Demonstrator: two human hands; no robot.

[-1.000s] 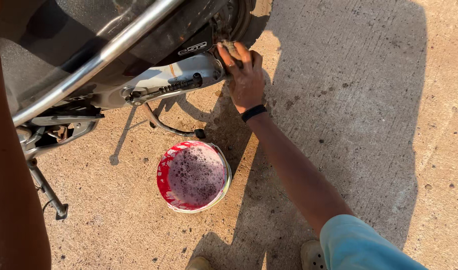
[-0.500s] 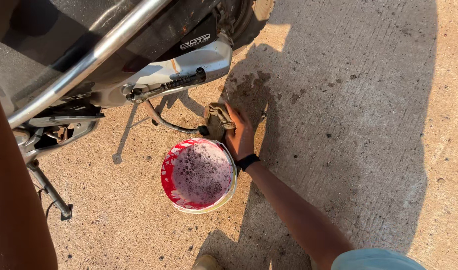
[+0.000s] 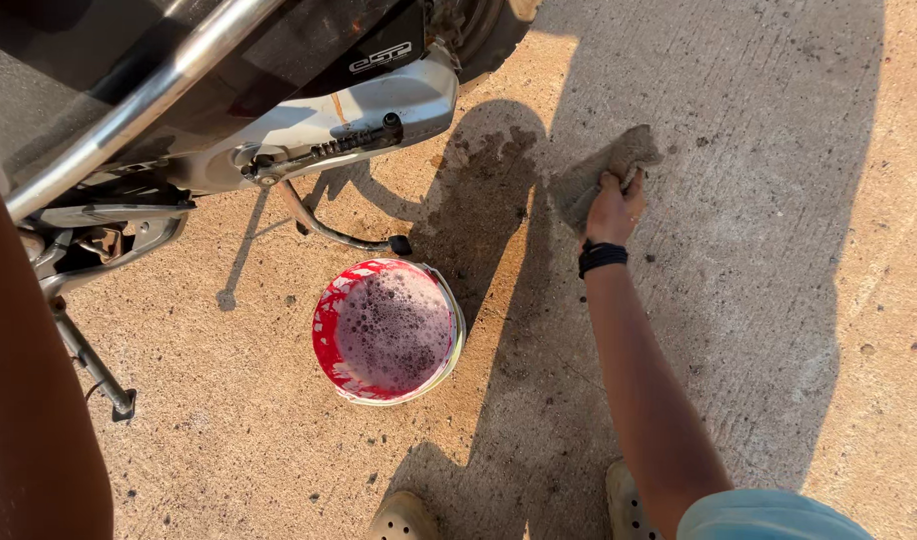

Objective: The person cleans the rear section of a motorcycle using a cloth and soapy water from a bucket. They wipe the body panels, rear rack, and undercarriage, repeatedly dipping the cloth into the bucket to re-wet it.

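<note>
Far left of the working hand, a bare limb runs down the frame's edge. The left hand itself is out of shot, so there's no telling its state.

Up and left of the hand is the motorbike (image 3: 279,90), its silver casing (image 3: 379,105) streaked and dusty. By the look of it there's plenty of cleaning left.

Down and left of the hand is the red bucket (image 3: 324,320), full of dark, sudsy water, just below the stand's foot (image 3: 401,245). A wet patch (image 3: 479,170) darkens the concrete between bike and hand.

Now the right hand (image 3: 614,208), black wristband (image 3: 603,257) on. Its fingers are curled tight round a grubby grey rag (image 3: 619,160), which spreads out just beyond the knuckles, low over the concrete (image 3: 759,300). Whether it's pressed flat I can't tell.

A second ago that hand was up on the casing by the rear wheel. Half a second ago it was down at the bucket's rim beside the stand foot. It has since swung out right, well clear of both bike and bucket.
</note>
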